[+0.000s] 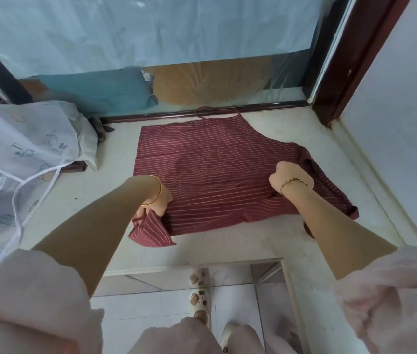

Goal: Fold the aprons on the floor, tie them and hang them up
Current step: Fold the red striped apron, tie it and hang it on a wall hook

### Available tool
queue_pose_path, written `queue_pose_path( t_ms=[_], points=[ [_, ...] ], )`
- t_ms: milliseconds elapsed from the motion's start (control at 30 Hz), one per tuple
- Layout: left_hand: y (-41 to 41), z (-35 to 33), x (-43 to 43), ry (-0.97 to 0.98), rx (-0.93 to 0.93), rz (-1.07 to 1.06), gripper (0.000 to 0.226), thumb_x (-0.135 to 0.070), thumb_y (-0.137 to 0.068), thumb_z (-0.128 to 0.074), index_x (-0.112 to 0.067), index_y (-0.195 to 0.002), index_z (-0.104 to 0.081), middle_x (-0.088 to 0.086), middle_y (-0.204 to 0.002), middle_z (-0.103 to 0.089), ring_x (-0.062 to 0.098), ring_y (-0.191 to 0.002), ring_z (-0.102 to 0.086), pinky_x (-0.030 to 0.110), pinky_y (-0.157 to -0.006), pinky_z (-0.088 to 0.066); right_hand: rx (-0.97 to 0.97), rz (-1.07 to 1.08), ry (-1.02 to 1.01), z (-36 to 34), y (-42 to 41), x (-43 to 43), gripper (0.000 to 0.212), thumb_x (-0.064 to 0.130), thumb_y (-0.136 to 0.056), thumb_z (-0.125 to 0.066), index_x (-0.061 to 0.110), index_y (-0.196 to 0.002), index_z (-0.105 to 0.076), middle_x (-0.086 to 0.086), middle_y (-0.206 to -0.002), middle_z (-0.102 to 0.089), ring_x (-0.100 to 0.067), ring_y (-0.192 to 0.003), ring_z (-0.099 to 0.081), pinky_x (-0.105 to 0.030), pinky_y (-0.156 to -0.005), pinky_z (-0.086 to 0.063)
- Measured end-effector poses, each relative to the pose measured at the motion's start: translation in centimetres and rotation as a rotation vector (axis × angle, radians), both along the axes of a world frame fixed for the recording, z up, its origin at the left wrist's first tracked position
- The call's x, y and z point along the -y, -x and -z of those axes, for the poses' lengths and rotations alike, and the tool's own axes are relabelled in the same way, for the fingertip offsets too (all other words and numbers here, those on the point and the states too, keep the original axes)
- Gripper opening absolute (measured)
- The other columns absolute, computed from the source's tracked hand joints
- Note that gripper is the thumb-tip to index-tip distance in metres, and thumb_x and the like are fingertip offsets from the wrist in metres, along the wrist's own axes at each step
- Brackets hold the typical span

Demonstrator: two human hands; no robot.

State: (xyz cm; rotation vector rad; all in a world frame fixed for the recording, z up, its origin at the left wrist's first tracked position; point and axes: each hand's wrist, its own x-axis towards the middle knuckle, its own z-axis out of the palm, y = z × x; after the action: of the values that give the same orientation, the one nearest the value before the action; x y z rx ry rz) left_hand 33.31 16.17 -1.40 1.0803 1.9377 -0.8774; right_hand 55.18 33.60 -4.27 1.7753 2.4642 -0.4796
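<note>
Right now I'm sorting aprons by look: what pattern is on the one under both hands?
The apron is dark red with thin pale stripes, clearest in the head view.

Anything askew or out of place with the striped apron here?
Its near-left corner is flipped up in the left hand, and the right edge of the red striped apron is bunched under the right hand. Otherwise nothing odd.

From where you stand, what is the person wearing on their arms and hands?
Both hands are bare, no gloves. The left hand has a plain gold bangle at the wrist. The right hand has a thin twisted bracelet, gold with darker strands. The fuzzy pale pink sleeves are pushed up past the forearms, bunched near the elbows.
</note>
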Motion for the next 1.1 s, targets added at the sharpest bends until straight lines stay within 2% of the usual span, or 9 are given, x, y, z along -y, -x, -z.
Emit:
queue_pose_path(
  t_ms=[133,200,333,433,500,667,900,1000,1100],
  points=[
    [0.9,-1.0,0.1,0.182,-0.037,-0.066,0.042,-0.001,-0.092,-0.04,-0.007,-0.134,-0.043,0.014,-0.122,-0.063,0.027,-0.091,-0.068,0.03,-0.089,-0.052,0.071,-0.01,0.051,-0.3,0.9,-0.6,0.032,0.018,-0.093,-0.038,0.012,-0.118,-0.056,-0.01,-0.121,-0.058,-0.029,-0.101,-0.056,-0.034,-0.076,-0.04],
    [1.7,-2.1,-0.4,0.144,-0.146,0.005,0.039,-0.005,-0.096,-0.034,-0.008,-0.135,-0.041,0.008,-0.128,-0.059,0.02,-0.09,-0.059,0.02,-0.085,-0.045,0.04,0.001,0.001,-0.5,2.2,-1.2,0.029,0.015,-0.092,-0.039,0.01,-0.117,-0.055,-0.011,-0.116,-0.06,-0.028,-0.096,-0.057,-0.033,-0.072,-0.041],
    [6.5,-2.1,-2.9,0.084,-0.276,0.032,0.035,-0.013,-0.093,-0.051,-0.006,-0.128,-0.054,0.006,-0.116,-0.064,0.021,-0.089,-0.055,0.027,-0.093,-0.047,-0.058,0.039,-0.081,-1.4,6.0,-3.5,0.03,0.009,-0.093,-0.042,0.008,-0.122,-0.047,-0.013,-0.12,-0.055,-0.031,-0.1,-0.057,-0.036,-0.07,-0.041],
    [11.1,-1.6,-5.4,-0.167,-0.395,0.014,0.027,-0.009,-0.089,-0.053,-0.01,-0.115,-0.061,0.0,-0.073,-0.053,0.016,-0.072,-0.052,0.029,-0.085,-0.052,-0.106,0.057,-0.141,-1.8,9.1,-6.5,0.029,0.006,-0.094,-0.043,0.006,-0.123,-0.046,-0.016,-0.123,-0.05,-0.034,-0.104,-0.057,-0.039,-0.074,-0.044],
    [13.7,-1.5,-7.2,-0.291,-0.452,0.012,0.018,-0.006,-0.088,-0.054,-0.011,-0.103,-0.063,-0.002,-0.069,-0.052,0.014,-0.064,-0.052,0.026,-0.069,-0.047,-0.101,0.045,-0.181,-1.6,11.0,-8.9,0.028,0.006,-0.095,-0.044,0.005,-0.123,-0.047,-0.017,-0.122,-0.048,-0.034,-0.101,-0.058,-0.038,-0.075,-0.046],
    [19.8,1.8,-11.8,-0.441,-0.471,-0.059,0.02,0.001,-0.089,-0.046,-0.013,-0.093,-0.06,0.0,-0.069,-0.052,0.019,-0.07,-0.054,0.031,-0.066,-0.043,-0.112,0.015,-0.216,0.2,16.7,-14.8,0.025,0.01,-0.096,-0.046,0.004,-0.121,-0.049,-0.017,-0.123,-0.047,-0.033,-0.098,-0.058,-0.036,-0.075,-0.046],
    [26.5,5.7,-17.5,-0.592,-0.494,-0.059,0.029,0.0,-0.088,-0.043,-0.017,-0.105,-0.059,0.004,-0.101,-0.064,0.026,-0.099,-0.059,0.038,-0.09,-0.041,-0.086,-0.008,-0.235,2.8,23.1,-20.5,0.031,0.003,-0.093,-0.047,0.006,-0.124,-0.045,-0.018,-0.125,-0.046,-0.036,-0.101,-0.056,-0.038,-0.075,-0.044],
    [28.4,8.5,-18.6,-0.63,-0.478,-0.089,0.039,-0.007,-0.09,-0.046,-0.015,-0.128,-0.045,0.01,-0.129,-0.051,0.028,-0.121,-0.046,0.043,-0.102,-0.034,0.016,-0.078,-0.264,4.9,25.7,-20.2,0.045,0.01,-0.091,-0.053,0.01,-0.133,-0.037,-0.016,-0.132,-0.045,-0.035,-0.117,-0.047,-0.042,-0.092,-0.043],
    [28.3,11.1,-18.0,-0.651,-0.475,-0.289,0.049,-0.016,-0.09,-0.05,-0.011,-0.135,-0.032,0.013,-0.134,-0.039,0.029,-0.121,-0.04,0.04,-0.097,-0.038,0.02,-0.247,-0.136,7.6,27.5,-16.6,0.052,0.018,-0.092,-0.053,0.014,-0.139,-0.033,-0.012,-0.138,-0.04,-0.031,-0.124,-0.041,-0.041,-0.096,-0.045]
  ],
)
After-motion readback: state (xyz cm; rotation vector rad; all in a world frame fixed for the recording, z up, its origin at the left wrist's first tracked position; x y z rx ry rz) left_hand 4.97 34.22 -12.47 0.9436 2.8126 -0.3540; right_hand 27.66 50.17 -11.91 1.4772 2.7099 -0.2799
